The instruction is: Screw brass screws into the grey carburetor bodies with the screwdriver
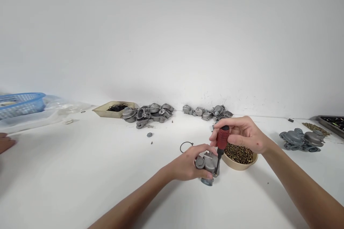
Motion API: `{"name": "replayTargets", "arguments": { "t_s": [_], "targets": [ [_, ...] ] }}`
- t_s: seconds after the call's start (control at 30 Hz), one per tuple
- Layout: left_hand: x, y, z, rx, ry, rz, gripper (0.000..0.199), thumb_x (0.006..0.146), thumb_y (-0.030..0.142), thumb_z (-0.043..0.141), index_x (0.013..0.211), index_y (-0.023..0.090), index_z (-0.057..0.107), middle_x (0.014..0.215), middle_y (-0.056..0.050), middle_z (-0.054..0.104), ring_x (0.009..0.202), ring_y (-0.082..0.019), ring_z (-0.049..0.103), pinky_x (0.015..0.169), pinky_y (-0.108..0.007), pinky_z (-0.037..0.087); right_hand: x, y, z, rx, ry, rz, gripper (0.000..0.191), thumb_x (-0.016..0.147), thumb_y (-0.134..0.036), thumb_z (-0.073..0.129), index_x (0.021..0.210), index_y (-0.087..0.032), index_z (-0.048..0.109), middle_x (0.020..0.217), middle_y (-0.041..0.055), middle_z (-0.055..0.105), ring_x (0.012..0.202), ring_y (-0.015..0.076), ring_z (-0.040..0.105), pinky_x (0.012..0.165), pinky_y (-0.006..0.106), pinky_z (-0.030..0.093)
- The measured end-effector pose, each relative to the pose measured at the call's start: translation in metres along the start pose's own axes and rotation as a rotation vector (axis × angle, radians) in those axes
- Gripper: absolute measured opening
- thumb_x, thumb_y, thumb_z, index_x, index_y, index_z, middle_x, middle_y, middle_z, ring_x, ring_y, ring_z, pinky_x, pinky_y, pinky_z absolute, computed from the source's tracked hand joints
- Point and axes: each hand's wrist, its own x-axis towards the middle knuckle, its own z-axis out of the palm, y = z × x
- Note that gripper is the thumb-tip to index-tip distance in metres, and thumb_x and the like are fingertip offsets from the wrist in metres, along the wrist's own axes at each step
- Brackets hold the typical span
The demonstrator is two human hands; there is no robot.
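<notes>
My left hand wraps round a grey metal carburetor on the white table. A red and black screwdriver stands nearly upright, gripped between the fingers and thumb of my right hand. Its tip meets a small brass-coloured screw at the right front edge of the carburetor. Just right of this part, partly behind my right hand, is a cream bowl full of brass-coloured screws. A thin black ring lies on the table beyond my left hand.
Carburetors are heaped at the back, with more right of them. A tray holds black rings. Two joined carburetors stand at right. At far left are a blue basket and another person's hand.
</notes>
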Motion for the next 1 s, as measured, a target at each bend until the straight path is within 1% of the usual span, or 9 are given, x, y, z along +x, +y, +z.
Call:
{"name": "replayTargets", "arguments": {
  "t_s": [0.07, 0.13, 0.27, 0.43, 0.53, 0.63, 0.8, 0.9, 1.0],
  "targets": [
    [0.000, -0.001, -0.001, 0.032, 0.007, 0.021, 0.056, 0.079, 0.057, 0.082, 0.119, 0.022, 0.065, 0.116, -0.008, 0.070, 0.107, -0.029, 0.065, 0.099, -0.048, 0.053, 0.000, 0.001, 0.002, 0.050, -0.040, 0.016, 0.029, 0.101, -0.024, 0.069, 0.130, -0.019, 0.070, 0.116, 0.0134, 0.075, 0.104, 0.0231, 0.075, 0.086, 0.038, 0.065],
    [-0.001, -0.003, 0.001, 0.084, 0.035, 0.022, 0.054, 0.079, 0.058, 0.082, 0.116, 0.022, 0.065, 0.115, -0.008, 0.070, 0.106, -0.030, 0.065, 0.099, -0.049, 0.054, 0.001, 0.003, 0.006, 0.082, -0.052, 0.019, 0.028, 0.099, -0.021, 0.071, 0.127, -0.021, 0.071, 0.110, 0.0101, 0.077, 0.099, 0.0211, 0.077, 0.081, 0.033, 0.065],
    [-0.001, -0.005, 0.005, 0.115, 0.061, 0.045, 0.052, 0.079, 0.058, 0.081, 0.113, 0.022, 0.064, 0.111, -0.008, 0.069, 0.100, -0.029, 0.065, 0.093, -0.049, 0.056, 0.002, 0.007, 0.013, 0.089, -0.016, 0.007, 0.030, 0.097, -0.012, 0.071, 0.124, -0.025, 0.073, 0.102, 0.0052, 0.077, 0.092, 0.0183, 0.078, 0.074, 0.026, 0.065],
    [0.000, -0.005, 0.005, 0.101, 0.038, 0.071, 0.058, 0.082, 0.064, 0.077, 0.117, 0.020, 0.063, 0.112, -0.010, 0.070, 0.100, -0.029, 0.065, 0.093, -0.048, 0.057, 0.002, 0.010, 0.011, 0.042, 0.038, 0.001, 0.032, 0.095, -0.016, 0.075, 0.125, -0.022, 0.073, 0.099, 0.0064, 0.078, 0.086, 0.0190, 0.078, 0.071, 0.028, 0.065],
    [0.001, -0.007, 0.006, 0.105, 0.024, 0.079, 0.058, 0.084, 0.067, 0.075, 0.117, 0.021, 0.062, 0.112, -0.009, 0.071, 0.099, -0.028, 0.066, 0.092, -0.047, 0.057, 0.000, 0.008, 0.004, 0.033, 0.023, 0.000, 0.029, 0.096, -0.019, 0.074, 0.125, -0.019, 0.072, 0.101, 0.0084, 0.077, 0.088, 0.0202, 0.078, 0.074, 0.032, 0.066],
    [0.001, -0.009, 0.008, 0.120, 0.053, 0.095, 0.059, 0.084, 0.067, 0.074, 0.121, 0.023, 0.061, 0.114, -0.009, 0.070, 0.105, -0.030, 0.066, 0.096, -0.049, 0.055, -0.001, 0.005, 0.001, -0.012, 0.046, -0.006, 0.025, 0.097, -0.018, 0.073, 0.122, -0.017, 0.072, 0.103, 0.0088, 0.077, 0.092, 0.0193, 0.077, 0.080, 0.033, 0.066],
    [-0.001, -0.007, 0.011, 0.161, 0.080, 0.069, 0.054, 0.085, 0.060, 0.077, 0.119, 0.021, 0.061, 0.113, -0.011, 0.070, 0.104, -0.031, 0.065, 0.096, -0.054, 0.054, 0.001, 0.006, 0.008, -0.065, 0.040, -0.041, 0.030, 0.097, -0.014, 0.071, 0.127, -0.020, 0.072, 0.099, 0.0070, 0.077, 0.086, 0.0176, 0.077, 0.076, 0.031, 0.066],
    [-0.002, -0.006, 0.012, 0.176, 0.090, 0.016, 0.054, 0.084, 0.049, 0.081, 0.126, 0.022, 0.060, 0.118, -0.011, 0.070, 0.113, -0.034, 0.063, 0.104, -0.058, 0.050, 0.003, 0.008, 0.011, -0.103, 0.085, -0.068, 0.031, 0.097, -0.016, 0.073, 0.127, -0.020, 0.073, 0.099, 0.0072, 0.077, 0.083, 0.0167, 0.077, 0.076, 0.031, 0.067],
    [-0.002, -0.007, 0.010, 0.187, 0.099, -0.016, 0.057, 0.084, 0.043, 0.083, 0.131, 0.023, 0.059, 0.122, -0.011, 0.070, 0.120, -0.035, 0.061, 0.111, -0.060, 0.044, 0.003, 0.007, 0.010, -0.118, 0.125, -0.080, 0.030, 0.098, -0.019, 0.072, 0.127, -0.020, 0.071, 0.099, 0.0066, 0.077, 0.086, 0.0171, 0.077, 0.077, 0.031, 0.067]
  ]
}}
